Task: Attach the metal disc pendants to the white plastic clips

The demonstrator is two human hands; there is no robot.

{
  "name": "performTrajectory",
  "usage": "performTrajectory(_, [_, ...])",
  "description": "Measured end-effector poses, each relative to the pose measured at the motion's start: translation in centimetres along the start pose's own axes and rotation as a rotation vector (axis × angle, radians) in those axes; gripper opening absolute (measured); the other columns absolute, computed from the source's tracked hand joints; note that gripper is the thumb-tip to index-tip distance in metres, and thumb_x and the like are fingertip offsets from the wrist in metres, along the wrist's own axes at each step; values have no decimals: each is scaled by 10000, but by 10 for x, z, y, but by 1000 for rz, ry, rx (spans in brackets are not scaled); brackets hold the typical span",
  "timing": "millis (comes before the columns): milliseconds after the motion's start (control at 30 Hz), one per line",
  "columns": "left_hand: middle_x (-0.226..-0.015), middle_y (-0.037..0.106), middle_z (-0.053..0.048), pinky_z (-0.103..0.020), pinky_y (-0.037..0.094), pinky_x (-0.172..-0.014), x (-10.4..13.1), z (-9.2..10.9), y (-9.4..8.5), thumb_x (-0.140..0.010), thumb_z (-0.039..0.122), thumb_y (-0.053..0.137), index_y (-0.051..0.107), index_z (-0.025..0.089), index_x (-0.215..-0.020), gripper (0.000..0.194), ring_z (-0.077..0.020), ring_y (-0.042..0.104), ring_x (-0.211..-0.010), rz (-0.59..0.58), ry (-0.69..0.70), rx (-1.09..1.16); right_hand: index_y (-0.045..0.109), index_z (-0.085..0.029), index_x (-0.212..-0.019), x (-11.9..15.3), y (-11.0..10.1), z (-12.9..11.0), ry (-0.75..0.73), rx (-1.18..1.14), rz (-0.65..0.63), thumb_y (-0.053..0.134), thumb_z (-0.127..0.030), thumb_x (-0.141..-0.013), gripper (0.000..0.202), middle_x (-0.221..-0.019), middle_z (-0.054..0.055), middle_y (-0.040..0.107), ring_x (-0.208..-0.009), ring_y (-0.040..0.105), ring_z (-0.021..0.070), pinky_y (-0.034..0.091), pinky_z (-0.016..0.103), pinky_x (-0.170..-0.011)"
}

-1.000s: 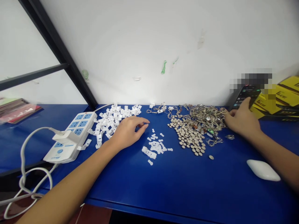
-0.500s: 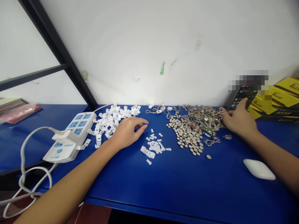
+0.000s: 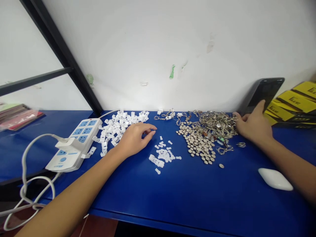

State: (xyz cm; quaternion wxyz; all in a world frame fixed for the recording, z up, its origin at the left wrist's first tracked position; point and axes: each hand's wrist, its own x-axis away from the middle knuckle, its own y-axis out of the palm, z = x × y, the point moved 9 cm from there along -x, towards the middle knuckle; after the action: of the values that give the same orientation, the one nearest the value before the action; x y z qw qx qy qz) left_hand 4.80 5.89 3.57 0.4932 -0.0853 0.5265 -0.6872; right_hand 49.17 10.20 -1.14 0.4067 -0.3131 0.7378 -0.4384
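My left hand rests on the blue table with loosely bent fingers, thumb and fingertips slightly apart, and nothing visible between them. Beside it lies a heap of white plastic casings. Small white plastic strips and a larger white piece lie to its right. My right hand is at a black phone leaning on the wall, index finger stretched to its dark screen and thumb apart. Near that thumb is a tangled pile of thin wires with small parts. Round button cells spread in front of the pile.
A white power strip with a plugged-in adapter and looped cable stands at the left. Yellow-and-black boxes are stacked at the far right. A white rounded object lies near my right forearm. A black frame post rises at the left.
The phone's screen was lit and is now dark. My right index finger has shifted slightly up and to the right. My left hand has stayed in place.
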Motion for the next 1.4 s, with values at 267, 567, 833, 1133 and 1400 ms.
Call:
performTrajectory(267, [-1006,802,-62,-375,603,-784,-1,0,-1,-994,325,569,760,217,-1142,264,-187,720,-823,9,-1,-1,71,204,-1568,9,-3,-4,91,-41,-92,495,-514,-955,1035,-1185,298,729,-1282,603,444,509,526,-1024])
performTrajectory(567, [-945,802,-50,-369,596,-777,-1,4,-8,-984,300,575,766,227,-1110,240,-183,718,-797,67,48,-50,90,177,-1580,10,-3,-7,89,11,-115,501,-485,-951,1001,-1194,293,727,-1232,635,450,539,508,-967])
performTrajectory(833, [-937,802,-54,-370,601,-764,-2,2,-5,-984,310,580,772,218,-1117,251,-187,718,-799,44,34,-53,130,117,-1608,9,1,-7,65,36,-167,461,-495,-971,943,-1255,302,698,-1253,633,424,539,490,-963])
performTrajectory(1133, [-976,810,-55,-364,604,-766,-1,4,-7,-983,300,583,773,217,-1110,243,-187,726,-809,40,32,-47,114,137,-1599,9,2,-7,60,54,-175,452,-497,-961,961,-1274,313,685,-1255,623,427,536,482,-939])
performTrajectory(1400, [-979,807,-54,-364,605,-764,-1,4,-5,-986,306,587,773,217,-1121,246,-186,724,-816,39,37,-44,387,53,-1455,9,1,-5,79,94,-194,476,-499,-960,747,-1177,291,712,-1102,684,418,528,433,-800])
